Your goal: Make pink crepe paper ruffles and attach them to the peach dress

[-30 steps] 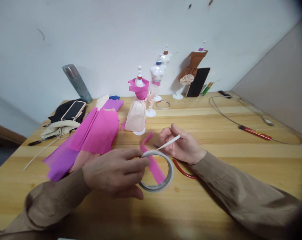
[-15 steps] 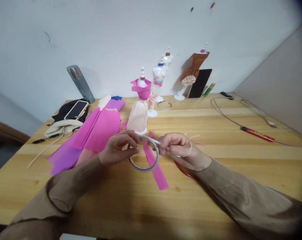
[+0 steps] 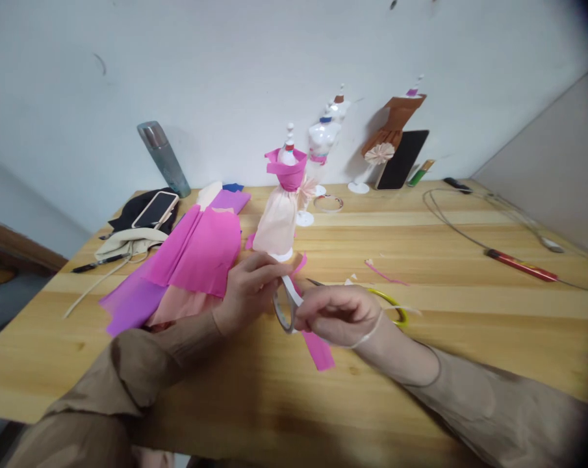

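Note:
My left hand (image 3: 249, 283) is closed on the upper edge of a roll of tape (image 3: 292, 291), which stands nearly edge-on above the table. At the roll's right side, my right hand (image 3: 340, 313) pinches the white tape strip between thumb and fingers; its fingertips partly hide the strip. Around the right wrist lies a thin pale band (image 3: 369, 333). Beneath the hands, a narrow magenta strip (image 3: 319, 351) rests on the wood. A yellow handle loop (image 3: 399, 311), which looks like part of scissors, shows behind the right hand.
A small dress form (image 3: 277, 221) in a magenta and cream paper dress stands just beyond my hands, with several more forms behind. Magenta crepe paper (image 3: 210, 250), a phone (image 3: 156, 210) and a bottle (image 3: 164, 159) are on the left. A red-handled tool (image 3: 520, 264) with a cable lies right.
The tape roll has turned from facing me to nearly edge-on. My right hand has come lower and closer to the left one, uncovering the yellow loop. The view has shifted slightly left.

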The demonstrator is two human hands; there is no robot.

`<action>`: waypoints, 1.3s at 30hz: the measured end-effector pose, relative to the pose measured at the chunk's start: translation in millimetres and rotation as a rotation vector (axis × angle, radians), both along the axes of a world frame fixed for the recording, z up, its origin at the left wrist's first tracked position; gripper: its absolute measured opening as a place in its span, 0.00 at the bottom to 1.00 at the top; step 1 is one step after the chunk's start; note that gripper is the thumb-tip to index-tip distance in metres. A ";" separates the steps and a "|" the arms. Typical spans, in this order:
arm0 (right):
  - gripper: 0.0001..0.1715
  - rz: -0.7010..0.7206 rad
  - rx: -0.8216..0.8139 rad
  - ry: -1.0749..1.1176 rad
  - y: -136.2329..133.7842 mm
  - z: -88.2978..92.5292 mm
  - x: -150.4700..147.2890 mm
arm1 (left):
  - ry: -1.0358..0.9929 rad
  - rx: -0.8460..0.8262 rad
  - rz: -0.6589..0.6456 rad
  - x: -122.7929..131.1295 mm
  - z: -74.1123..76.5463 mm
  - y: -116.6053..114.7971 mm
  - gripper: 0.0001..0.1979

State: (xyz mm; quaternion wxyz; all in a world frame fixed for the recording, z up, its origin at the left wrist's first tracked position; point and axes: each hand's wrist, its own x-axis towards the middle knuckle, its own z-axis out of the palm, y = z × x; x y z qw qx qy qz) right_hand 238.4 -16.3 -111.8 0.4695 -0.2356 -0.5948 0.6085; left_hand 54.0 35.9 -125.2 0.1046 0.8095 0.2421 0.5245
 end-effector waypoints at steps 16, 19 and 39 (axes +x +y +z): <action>0.14 -0.020 -0.111 -0.135 -17.2 -17.8 -9.1 | -0.077 -0.099 0.012 -5.7 -2.6 5.1 0.05; 0.10 -0.123 0.190 -0.289 -19.0 -15.0 -7.8 | -0.108 -0.261 0.000 -5.6 -6.3 3.3 0.04; 0.17 -0.422 0.879 -0.652 -7.0 -26.4 -3.8 | -0.062 -0.943 -0.002 6.4 -14.9 -13.0 0.03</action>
